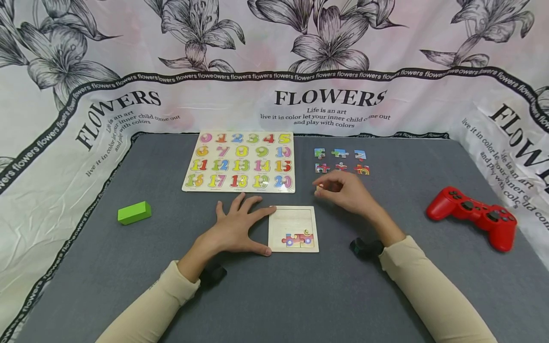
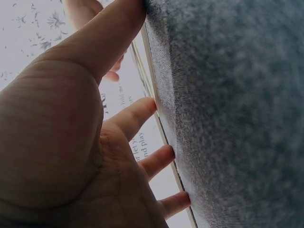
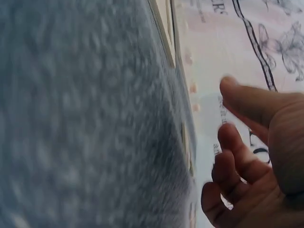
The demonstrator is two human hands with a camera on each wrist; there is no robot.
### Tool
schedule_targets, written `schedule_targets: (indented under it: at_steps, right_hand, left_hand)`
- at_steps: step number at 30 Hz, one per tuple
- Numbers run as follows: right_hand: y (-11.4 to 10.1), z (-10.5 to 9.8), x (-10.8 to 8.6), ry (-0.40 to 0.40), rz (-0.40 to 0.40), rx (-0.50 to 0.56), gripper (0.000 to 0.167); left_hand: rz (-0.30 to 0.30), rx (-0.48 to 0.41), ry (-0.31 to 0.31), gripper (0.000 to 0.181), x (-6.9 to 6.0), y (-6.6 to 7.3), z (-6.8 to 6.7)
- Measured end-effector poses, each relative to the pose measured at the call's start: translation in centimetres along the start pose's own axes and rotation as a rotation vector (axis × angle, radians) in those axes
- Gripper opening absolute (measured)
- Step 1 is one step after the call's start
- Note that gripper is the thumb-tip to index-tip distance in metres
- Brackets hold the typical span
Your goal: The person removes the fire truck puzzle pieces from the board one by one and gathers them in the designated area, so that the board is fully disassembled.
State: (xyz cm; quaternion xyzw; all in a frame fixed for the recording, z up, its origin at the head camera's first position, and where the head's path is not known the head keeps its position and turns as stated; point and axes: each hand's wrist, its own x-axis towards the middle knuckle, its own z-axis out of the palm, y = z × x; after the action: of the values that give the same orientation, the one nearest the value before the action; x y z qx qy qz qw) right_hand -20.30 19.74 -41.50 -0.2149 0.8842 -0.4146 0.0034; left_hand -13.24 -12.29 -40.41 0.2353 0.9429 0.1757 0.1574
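Observation:
My left hand (image 1: 236,230) lies spread beside a square wooden puzzle tray (image 1: 291,216), its thumb and index fingertip touching the tray's left edge. Joined puzzle pieces (image 1: 296,239) showing a red vehicle sit in the tray's lower right. Above and right of the tray, my right hand (image 1: 347,192) pinches a small puzzle piece (image 1: 319,187) between thumb and index finger; fingers mostly cover it. In the right wrist view the thumb (image 3: 237,92) hides the index finger, and the other fingers are curled. Several loose puzzle pieces (image 1: 340,153) lie in two rows beyond this hand.
A number board (image 1: 240,185) lies behind the tray. The green block (image 1: 135,213) is at far left, the red game controller (image 1: 473,216) at far right. Printed floral cloth (image 1: 231,107) hangs behind the grey table surface (image 1: 274,300).

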Motion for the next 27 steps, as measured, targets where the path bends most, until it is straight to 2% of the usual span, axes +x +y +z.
schedule_targets:
  at_steps: [4, 13, 19, 27]
  right_hand:
    - [-1.2, 0.6, -0.3, -0.108, -0.076, 0.039, 0.023]
    - [-3.5, 1.9, -0.6, -0.332, -0.237, -0.032, 0.028]
    - [-4.5, 2.3, -0.9, -0.455, -0.266, -0.078, 0.028]
    - [-4.9, 2.7, -1.4, -0.523, -0.261, -0.149, 0.031]
  left_hand:
    - [-0.004, 0.005, -0.01, 0.1, 0.1, 0.0, 0.1]
    - [-0.007, 0.007, -0.018, 0.1, 0.3, -0.2, 0.2]
    - [-0.005, 0.002, -0.012, 0.1, 0.1, 0.0, 0.1]
    - [-0.009, 0.002, -0.01, 0.099, 0.1, 0.0, 0.1]
